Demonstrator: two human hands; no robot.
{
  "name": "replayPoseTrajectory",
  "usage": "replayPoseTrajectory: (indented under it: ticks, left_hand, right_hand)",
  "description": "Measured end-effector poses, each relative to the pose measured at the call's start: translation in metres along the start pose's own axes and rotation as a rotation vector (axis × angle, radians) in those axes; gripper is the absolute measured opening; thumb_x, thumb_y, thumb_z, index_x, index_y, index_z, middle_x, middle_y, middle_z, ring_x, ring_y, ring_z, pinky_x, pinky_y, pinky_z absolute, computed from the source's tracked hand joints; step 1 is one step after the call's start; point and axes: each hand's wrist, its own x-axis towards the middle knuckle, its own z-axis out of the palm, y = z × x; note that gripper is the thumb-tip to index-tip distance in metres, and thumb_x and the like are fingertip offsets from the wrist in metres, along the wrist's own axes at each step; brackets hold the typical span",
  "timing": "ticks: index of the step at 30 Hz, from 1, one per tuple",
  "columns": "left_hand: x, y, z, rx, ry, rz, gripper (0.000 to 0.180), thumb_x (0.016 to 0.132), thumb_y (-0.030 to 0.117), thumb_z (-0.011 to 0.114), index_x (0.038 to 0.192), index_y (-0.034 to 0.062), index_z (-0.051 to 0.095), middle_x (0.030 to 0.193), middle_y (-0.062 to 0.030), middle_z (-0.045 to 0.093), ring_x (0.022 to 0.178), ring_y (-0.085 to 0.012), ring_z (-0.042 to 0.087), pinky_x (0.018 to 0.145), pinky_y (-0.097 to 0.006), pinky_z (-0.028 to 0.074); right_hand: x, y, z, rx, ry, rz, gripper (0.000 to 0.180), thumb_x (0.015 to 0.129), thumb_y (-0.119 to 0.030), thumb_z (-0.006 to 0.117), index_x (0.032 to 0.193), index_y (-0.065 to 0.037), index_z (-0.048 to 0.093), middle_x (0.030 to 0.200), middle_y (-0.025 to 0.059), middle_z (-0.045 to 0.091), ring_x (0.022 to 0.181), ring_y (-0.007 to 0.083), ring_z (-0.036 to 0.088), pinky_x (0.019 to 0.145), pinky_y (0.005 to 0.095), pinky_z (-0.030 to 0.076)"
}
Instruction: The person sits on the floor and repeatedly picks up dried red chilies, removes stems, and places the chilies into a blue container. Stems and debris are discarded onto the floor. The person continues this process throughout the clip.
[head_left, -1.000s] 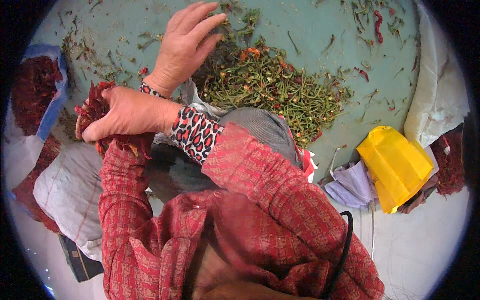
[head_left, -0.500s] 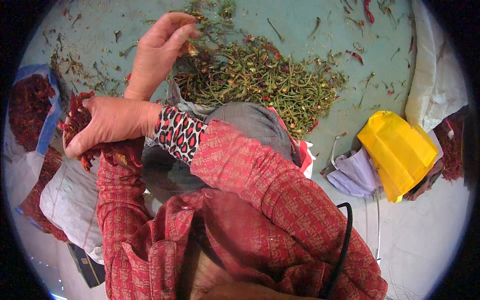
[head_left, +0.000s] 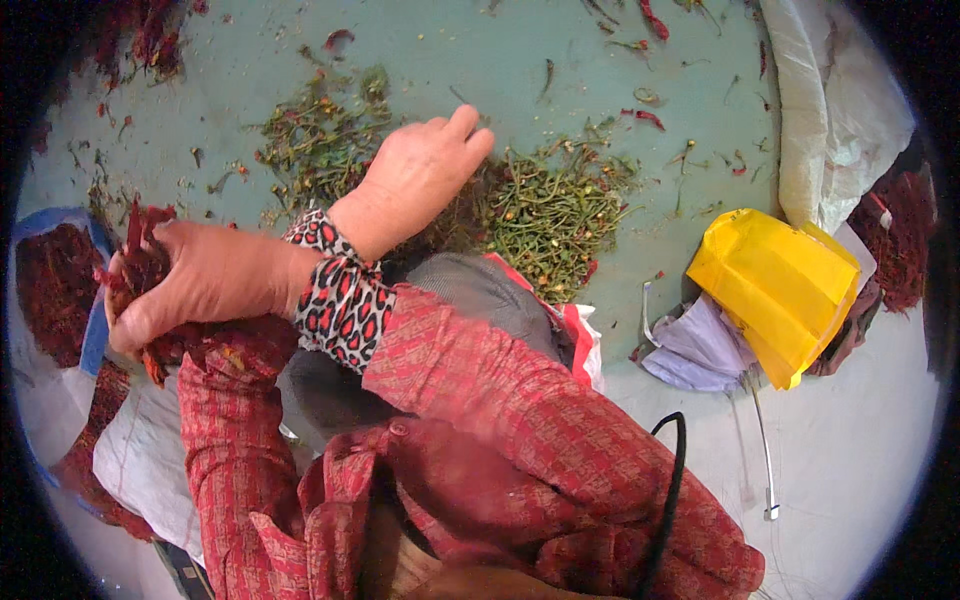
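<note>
My forearms cross, the right one over the left. My right hand, at the left side, is closed around a bunch of dried red chillies. My left hand reaches out beyond it with curled fingers, over the heap of green-brown chilli stems. Its back faces up, so whatever its fingers may hold is hidden. More stems lie to the left of this hand on the green surface.
Sacks of dried chillies stand at the left. To the right lie a yellow bag, a pale lilac cloth and a whitish sack. Loose red chillies are scattered far off. A black cable hangs by my right arm.
My left hand has moved right, from left of the stem heap to over it, and its palm has turned down. The right hand keeps its hold on the chillies. The whole view has shifted slightly.
</note>
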Motion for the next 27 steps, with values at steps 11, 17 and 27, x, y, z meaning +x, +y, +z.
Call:
replayPoseTrajectory:
  ticks: [11, 17, 27]
  left_hand:
    - [-0.011, -0.026, -0.018, -0.522, 0.085, -0.343, 0.017, 0.081, 0.006, 0.056, 0.098, 0.0035, 0.052, 0.086, -0.0117, 0.057, 0.077, -0.0263, 0.058, 0.065, -0.033, 0.047]
    - [-0.016, -0.059, -0.002, -0.318, 0.262, -0.413, 0.017, 0.088, 0.015, 0.050, 0.104, 0.0095, 0.053, 0.088, -0.0095, 0.057, 0.078, -0.0254, 0.058, 0.067, -0.034, 0.048]
    - [-0.011, -0.048, 0.011, -0.006, 0.592, -0.369, 0.018, 0.076, 0.007, 0.059, 0.094, 0.0124, 0.057, 0.078, -0.0054, 0.055, 0.064, -0.0244, 0.057, 0.053, -0.032, 0.046]
  right_hand:
    - [0.001, -0.005, 0.016, 0.048, -0.070, -0.353, 0.019, 0.071, -0.016, 0.068, 0.076, -0.001, 0.058, 0.076, 0.0046, 0.062, 0.072, 0.0140, 0.059, 0.068, 0.0283, 0.048]
    - [-0.084, -0.121, -0.025, -0.755, 0.767, -0.454, 0.023, 0.082, -0.026, 0.057, 0.091, -0.005, 0.059, 0.073, 0.0026, 0.062, 0.061, 0.0093, 0.056, 0.054, 0.0261, 0.046]
    - [-0.196, -0.227, -0.166, -2.205, 1.347, -0.087, 0.027, 0.074, -0.030, 0.063, 0.086, -0.006, 0.063, 0.085, 0.0105, 0.064, 0.077, 0.0279, 0.061, 0.069, 0.0357, 0.049]
